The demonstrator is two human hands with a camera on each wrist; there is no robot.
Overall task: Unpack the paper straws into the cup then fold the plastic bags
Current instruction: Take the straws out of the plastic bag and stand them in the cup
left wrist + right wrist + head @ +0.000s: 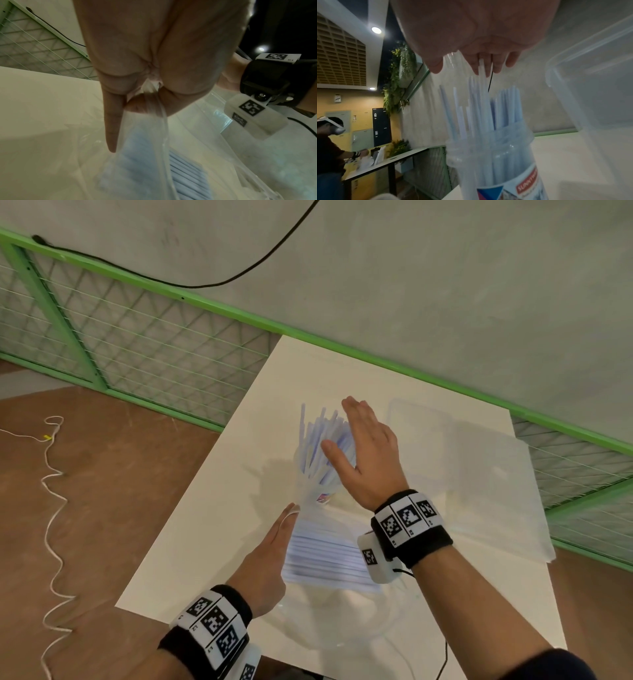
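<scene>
A clear cup [317, 491] [496, 162] stands mid-table with several pale blue paper straws [318, 433] [479, 108] upright in it. My right hand [352, 433] [479, 63] hovers flat over them, fingers straight, fingertips touching the straw tops. Nearer to me, a clear plastic bag [329, 556] [188, 175] holds more straws lying flat on the white table [205, 525]. My left hand [284, 522] [147, 102] pinches the bag's plastic between thumb and curled fingers, while the index finger points straight out.
A clear plastic container [418, 419] [599, 81] sits behind the cup at the right. Flat clear bags [507, 501] lie along the table's right side. A green mesh railing [137, 344] runs behind. Another person [330, 148] works at a far table.
</scene>
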